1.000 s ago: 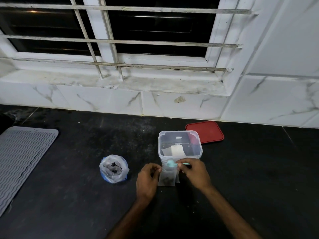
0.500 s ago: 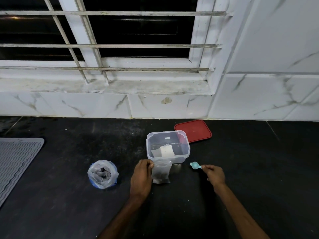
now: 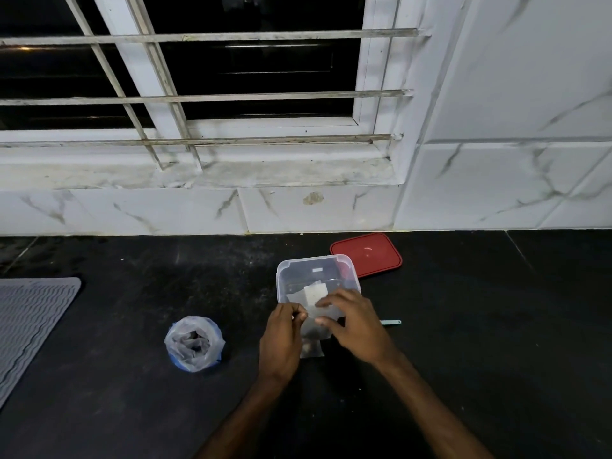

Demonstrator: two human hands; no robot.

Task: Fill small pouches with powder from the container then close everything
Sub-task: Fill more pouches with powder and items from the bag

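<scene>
White marble-veined tile wall and a barred dark window across the far side, at 12 o'clock. Below, a black stone counter filling the near half, with open room from 3 round to 6 o'clock and between 7 and 9. Grey ribbed rubber mat far out at 9 o'clock, well apart. Flat red rectangular plastic lid at 1 o'clock, just behind the clear square plastic container, uncovered, with pale paper-like pieces inside. Crumpled clear plastic bag with a blue rim at 9 o'clock from the hands, near but apart. Small clear plastic pouch upright against the container's near wall, between the hands, a little dark powder at its bottom, long axis vertical, mouth edge running 9 to 3. Thin teal plastic spoon flat on the counter at 3 o'clock, bowl hidden behind the right hand, gripped by nothing. Left hand pinching the pouch's top corner on the 9 o'clock side between thumb and forefinger. Right hand curled over the mouth from 3 o'clock, forefinger and thumb apparently nipping the top edge; exact contact blurred. Probably the sealing step: next, a press and slide along that edge, both hands equally near. Little room at 12, container wall right behind; risk of spilled powder with any tilt. Lid not yet on the container
</scene>
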